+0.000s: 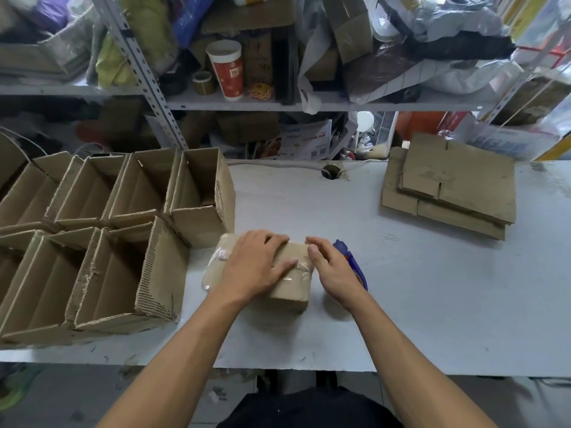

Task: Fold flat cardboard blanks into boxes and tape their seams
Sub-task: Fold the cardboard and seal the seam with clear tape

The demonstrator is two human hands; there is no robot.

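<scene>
Small folded box (289, 281) near the middle of the table (432, 304), toward the front edge, closed flaps up, clear tape (295, 273) glossy across the seam and down over the ends. Left hand (251, 267) flat on top, fingers spread and nearly straight, pressing the tape down (no curl round anything, so a wide grip). Right hand (332, 268) just right of the box, fingers relaxed and slightly bent, thumb at the taped edge; apparently holding nothing, though the far fingertips cannot be checked. Blue tape dispenser (352, 264) just beyond that hand, partly hidden by it; whether touched, cannot tell.

Probably light and hollow, this box: stiff along the corrugated walls and corners, softer in the middle of the flaps, likely to dent under a hard press. Tape film slick, so palms may slide; cardboard itself offers friction. Best taken across two opposite side walls, near the corners, not by the taped top.

Finished open boxes (102, 242) packed in rows along the left edge of the table. Stack of flat blanks (451, 186) toward the back right corner, well apart from the hands. Likely stage: smoothing the seam, then moving this box to the rows at the left.
</scene>
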